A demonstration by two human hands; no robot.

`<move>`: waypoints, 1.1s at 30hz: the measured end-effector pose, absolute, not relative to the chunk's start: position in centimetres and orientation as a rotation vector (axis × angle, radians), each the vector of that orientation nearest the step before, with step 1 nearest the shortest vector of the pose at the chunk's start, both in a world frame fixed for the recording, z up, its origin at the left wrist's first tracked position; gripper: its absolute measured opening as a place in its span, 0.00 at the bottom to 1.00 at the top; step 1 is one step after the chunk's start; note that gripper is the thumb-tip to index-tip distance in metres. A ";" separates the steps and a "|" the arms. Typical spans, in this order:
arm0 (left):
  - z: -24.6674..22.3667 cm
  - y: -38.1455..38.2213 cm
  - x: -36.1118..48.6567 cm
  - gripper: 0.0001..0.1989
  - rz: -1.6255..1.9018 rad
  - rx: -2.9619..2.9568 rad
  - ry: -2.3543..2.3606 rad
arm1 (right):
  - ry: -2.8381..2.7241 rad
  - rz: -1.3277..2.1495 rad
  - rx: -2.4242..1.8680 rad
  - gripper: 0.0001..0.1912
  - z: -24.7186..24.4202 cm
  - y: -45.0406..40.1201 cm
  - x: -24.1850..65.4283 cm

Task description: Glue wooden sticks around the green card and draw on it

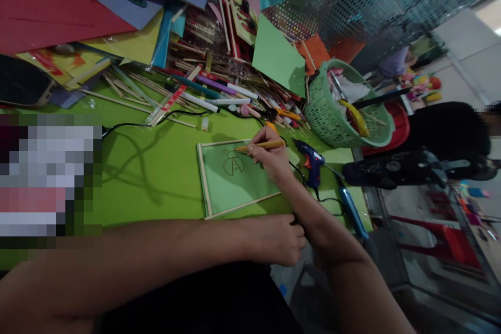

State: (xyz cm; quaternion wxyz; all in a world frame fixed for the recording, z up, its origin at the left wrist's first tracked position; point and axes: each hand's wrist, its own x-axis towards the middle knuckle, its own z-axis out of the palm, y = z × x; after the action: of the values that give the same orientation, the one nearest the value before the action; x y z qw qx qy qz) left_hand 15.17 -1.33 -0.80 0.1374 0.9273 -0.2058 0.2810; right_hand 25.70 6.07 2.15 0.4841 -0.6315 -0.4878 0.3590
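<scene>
A light green sheet (230,190), edged with thin wooden sticks on the sides that show, lies on the bright green table (144,167). Brown line drawings with rounded shapes mark its upper part. My right hand (270,154) is closed around a yellow-brown pen (270,144), whose tip is at the drawing. Part of the sheet's right side is hidden under that hand and wrist. My left hand (279,240) rests at the table's near edge, below the sheet and beside my right forearm. Its fingers are curled, and what they hold, if anything, is hidden.
A blue glue gun (311,162) with a cord lies right of the sheet. Behind are markers (229,101), many wooden sticks and a green basket (332,109) of items. Coloured paper (66,5) covers the back left. A person in black (450,130) is at the right.
</scene>
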 end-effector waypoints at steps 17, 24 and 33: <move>-0.7 -1.2 15.1 0.06 0.795 2.687 -0.595 | -1.199 0.883 -1.536 0.13 1.5 5.9 25.9; -0.6 -1.2 15.1 0.07 0.771 2.705 -0.605 | -1.235 0.861 -1.562 0.12 1.6 5.8 25.8; -0.5 -1.1 15.0 0.06 0.780 2.679 -0.611 | -1.220 0.855 -1.552 0.13 1.6 5.8 25.5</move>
State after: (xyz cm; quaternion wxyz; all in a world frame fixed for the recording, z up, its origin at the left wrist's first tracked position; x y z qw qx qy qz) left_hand 15.03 -1.05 -0.46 0.1421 0.9284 -0.2117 0.2705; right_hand 25.48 5.76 1.60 0.4751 -0.6348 -0.4992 0.3496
